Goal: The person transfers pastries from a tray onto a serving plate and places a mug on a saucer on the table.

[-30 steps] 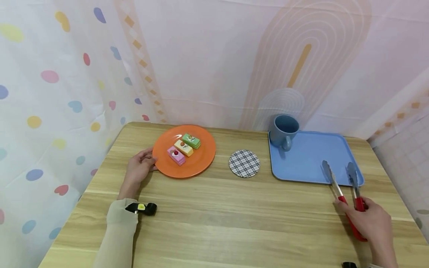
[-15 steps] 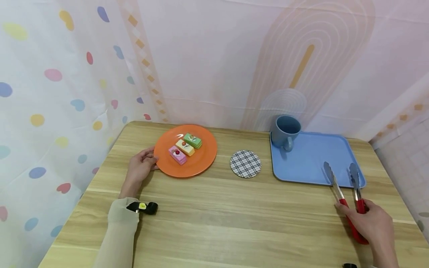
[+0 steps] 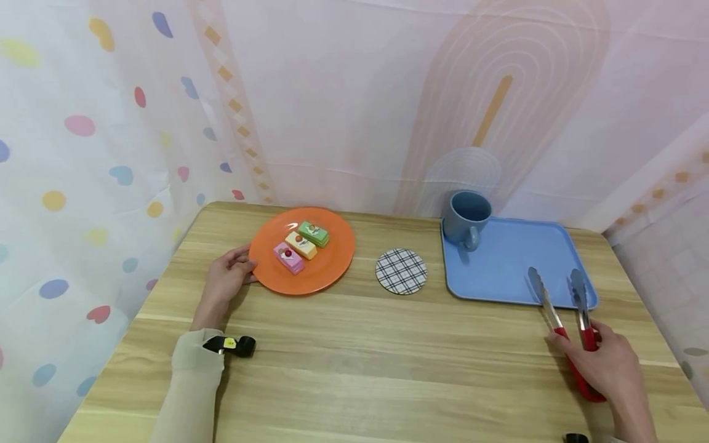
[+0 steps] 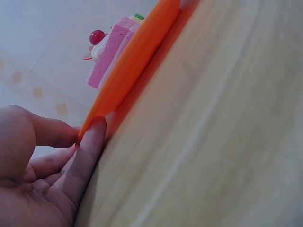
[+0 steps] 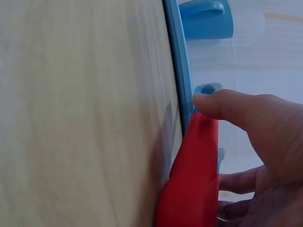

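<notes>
My left hand (image 3: pixel 223 280) pinches the left rim of an orange plate (image 3: pixel 328 271), thumb above and fingers beneath, as the left wrist view (image 4: pixel 130 61) shows of the plate's tilted-looking edge. On the plate lie three small toy cake slices: pink (image 3: pixel 289 258), yellow (image 3: pixel 301 245) and green (image 3: pixel 314 234). My right hand (image 3: pixel 612 363) holds red-handled metal tongs (image 3: pixel 586 386) between thumb and fingers. The tongs' arms are spread, their grey tips over the near right part of a blue tray (image 3: pixel 509 252). In the right wrist view a red handle (image 5: pixel 191 184) lies before my fingers.
A blue-grey mug (image 3: pixel 464 220) stands in the tray's back left corner. Between plate and tray lies a round checked coaster (image 3: pixel 401 271). A patterned curtain (image 3: pixel 332 111) hangs along the wooden table's (image 3: pixel 354 369) back edge and left side.
</notes>
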Action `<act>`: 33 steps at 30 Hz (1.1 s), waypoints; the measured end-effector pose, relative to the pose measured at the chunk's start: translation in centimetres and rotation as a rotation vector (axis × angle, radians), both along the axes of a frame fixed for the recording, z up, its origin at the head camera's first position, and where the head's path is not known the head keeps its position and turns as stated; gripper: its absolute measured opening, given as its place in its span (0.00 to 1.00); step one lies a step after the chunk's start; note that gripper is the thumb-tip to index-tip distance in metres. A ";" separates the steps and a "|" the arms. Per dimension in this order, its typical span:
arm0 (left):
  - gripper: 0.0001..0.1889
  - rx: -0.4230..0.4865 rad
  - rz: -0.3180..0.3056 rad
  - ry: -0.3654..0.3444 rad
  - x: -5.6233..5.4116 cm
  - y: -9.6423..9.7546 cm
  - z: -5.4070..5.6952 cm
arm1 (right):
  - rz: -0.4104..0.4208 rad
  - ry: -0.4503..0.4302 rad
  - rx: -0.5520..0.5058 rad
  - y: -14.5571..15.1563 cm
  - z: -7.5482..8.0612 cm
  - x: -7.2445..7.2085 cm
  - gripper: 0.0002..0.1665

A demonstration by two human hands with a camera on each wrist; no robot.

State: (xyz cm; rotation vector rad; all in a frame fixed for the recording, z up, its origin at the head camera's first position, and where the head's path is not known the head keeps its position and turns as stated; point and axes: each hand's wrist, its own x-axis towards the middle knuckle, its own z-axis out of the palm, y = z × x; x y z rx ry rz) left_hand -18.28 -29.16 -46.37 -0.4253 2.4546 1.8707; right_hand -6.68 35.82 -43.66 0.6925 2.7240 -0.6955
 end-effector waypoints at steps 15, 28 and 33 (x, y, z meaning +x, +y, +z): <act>0.27 -0.497 0.084 0.138 0.8 1.4 2.5 | -0.013 0.252 -0.034 -0.8 1.0 -0.4 0.59; 0.31 -0.502 0.035 0.249 1.6 3.7 4.0 | 0.107 0.490 -0.054 -1.9 2.0 -0.5 0.49; 0.33 -0.509 -0.004 0.278 1.7 4.6 4.5 | 0.136 0.530 -0.078 -2.4 2.5 -1.0 0.46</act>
